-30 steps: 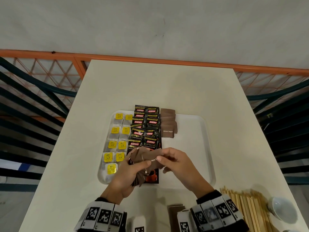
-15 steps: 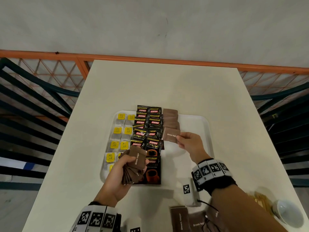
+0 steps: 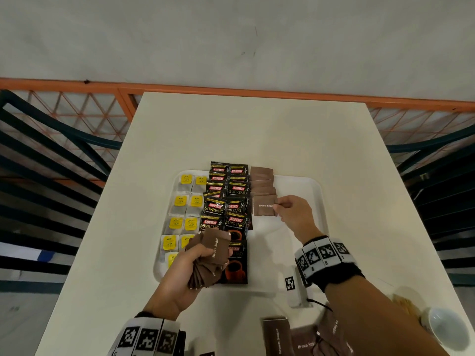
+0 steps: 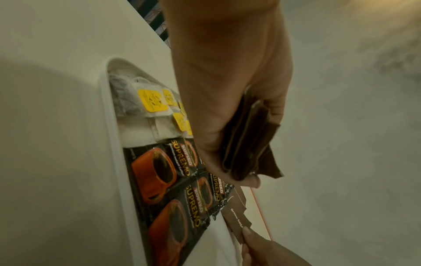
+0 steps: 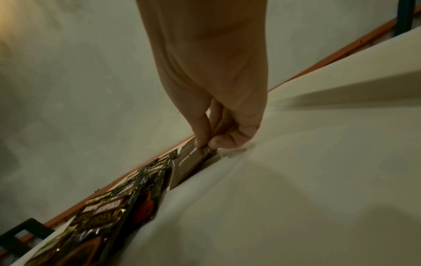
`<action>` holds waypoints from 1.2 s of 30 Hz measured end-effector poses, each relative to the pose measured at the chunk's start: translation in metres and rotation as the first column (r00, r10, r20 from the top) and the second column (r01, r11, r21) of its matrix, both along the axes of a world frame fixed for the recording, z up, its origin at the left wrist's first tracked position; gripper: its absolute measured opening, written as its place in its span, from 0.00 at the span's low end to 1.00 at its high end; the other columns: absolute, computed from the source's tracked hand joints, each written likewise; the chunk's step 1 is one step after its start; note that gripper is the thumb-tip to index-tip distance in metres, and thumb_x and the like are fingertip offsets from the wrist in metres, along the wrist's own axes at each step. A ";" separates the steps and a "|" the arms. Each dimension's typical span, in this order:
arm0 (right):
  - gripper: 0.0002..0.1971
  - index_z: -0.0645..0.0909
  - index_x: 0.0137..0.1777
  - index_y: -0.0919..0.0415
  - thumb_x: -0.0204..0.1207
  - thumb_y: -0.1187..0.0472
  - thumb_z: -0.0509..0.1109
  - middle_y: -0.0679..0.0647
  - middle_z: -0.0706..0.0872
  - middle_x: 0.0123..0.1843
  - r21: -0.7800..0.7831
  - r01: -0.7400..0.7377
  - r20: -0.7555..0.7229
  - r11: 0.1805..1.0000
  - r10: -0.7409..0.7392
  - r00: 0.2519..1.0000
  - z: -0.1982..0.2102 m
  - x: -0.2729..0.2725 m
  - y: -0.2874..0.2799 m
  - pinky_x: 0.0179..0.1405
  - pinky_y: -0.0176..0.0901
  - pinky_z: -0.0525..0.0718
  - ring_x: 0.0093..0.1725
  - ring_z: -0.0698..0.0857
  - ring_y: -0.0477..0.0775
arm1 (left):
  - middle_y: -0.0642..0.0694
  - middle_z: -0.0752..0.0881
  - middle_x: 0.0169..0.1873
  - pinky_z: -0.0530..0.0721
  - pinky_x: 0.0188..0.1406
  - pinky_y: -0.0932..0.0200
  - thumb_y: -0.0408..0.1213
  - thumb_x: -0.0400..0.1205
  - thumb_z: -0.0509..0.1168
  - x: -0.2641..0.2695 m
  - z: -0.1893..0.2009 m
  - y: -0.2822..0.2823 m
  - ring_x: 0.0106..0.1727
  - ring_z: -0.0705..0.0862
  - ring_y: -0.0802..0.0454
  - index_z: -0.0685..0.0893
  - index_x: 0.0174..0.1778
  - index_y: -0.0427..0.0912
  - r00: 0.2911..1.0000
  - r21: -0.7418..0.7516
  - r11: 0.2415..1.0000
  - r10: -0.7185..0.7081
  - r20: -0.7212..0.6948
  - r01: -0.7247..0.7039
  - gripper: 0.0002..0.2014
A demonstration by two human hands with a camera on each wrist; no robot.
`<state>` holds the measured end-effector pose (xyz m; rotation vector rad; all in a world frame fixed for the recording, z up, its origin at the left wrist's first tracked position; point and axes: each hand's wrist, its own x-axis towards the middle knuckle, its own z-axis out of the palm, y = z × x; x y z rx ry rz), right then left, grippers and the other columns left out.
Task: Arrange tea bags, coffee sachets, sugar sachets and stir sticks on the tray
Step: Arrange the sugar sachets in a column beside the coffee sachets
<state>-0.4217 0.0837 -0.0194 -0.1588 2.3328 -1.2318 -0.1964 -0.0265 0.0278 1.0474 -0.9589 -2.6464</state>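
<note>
A white tray (image 3: 317, 201) holds two columns of yellow-tagged tea bags (image 3: 180, 201) on its left and black coffee sachets (image 3: 226, 206) in the middle. A column of brown sugar sachets (image 3: 262, 182) runs beside the coffee. My right hand (image 3: 279, 206) pinches one brown sugar sachet (image 3: 264, 206) by its right edge at the near end of that column, low over the tray. My left hand (image 3: 203, 255) grips a stack of brown sugar sachets (image 3: 214, 253) above the tray's near left part. In the left wrist view the stack (image 4: 248, 144) sits between thumb and fingers.
More brown sugar sachets (image 3: 279, 337) lie on the table near its front edge. Wooden stir sticks (image 3: 406, 303) and a white cup (image 3: 448, 327) sit at the near right, partly behind my right arm. The tray's right half (image 3: 303, 235) is bare. Railings flank the table.
My right hand left the stack, carried one sugar sachet away from me to the sugar column, and now holds it there. My left hand keeps the stack.
</note>
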 end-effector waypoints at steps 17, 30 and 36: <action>0.10 0.84 0.51 0.56 0.78 0.51 0.66 0.48 0.85 0.39 -0.331 -0.387 0.254 0.861 0.476 0.842 0.058 0.080 0.006 0.31 0.34 0.79 0.38 0.83 0.46 | 0.35 0.89 0.41 0.85 0.29 0.59 0.25 0.71 0.69 -0.019 -0.001 0.011 0.34 0.87 0.45 0.83 0.57 0.33 0.995 -0.149 0.989 0.031 0.092 -0.017 0.17; 0.07 0.73 0.41 0.63 0.80 0.62 0.64 0.60 0.87 0.43 -0.463 -0.154 0.343 0.873 0.337 0.877 0.056 0.093 0.019 0.43 0.42 0.88 0.45 0.87 0.53 | 0.38 0.87 0.36 0.83 0.29 0.57 0.23 0.75 0.68 -0.021 -0.004 0.017 0.31 0.86 0.48 0.82 0.55 0.36 0.981 -0.284 0.958 0.025 0.192 0.031 0.14; 0.04 0.81 0.44 0.61 0.78 0.67 0.65 0.53 0.85 0.36 -0.371 -0.239 0.261 0.897 0.348 0.900 0.052 0.077 0.036 0.37 0.34 0.83 0.35 0.83 0.45 | 0.36 0.85 0.36 0.84 0.27 0.59 0.24 0.78 0.64 -0.021 0.001 0.013 0.30 0.86 0.48 0.83 0.51 0.37 0.991 -0.188 0.982 0.033 0.126 -0.009 0.09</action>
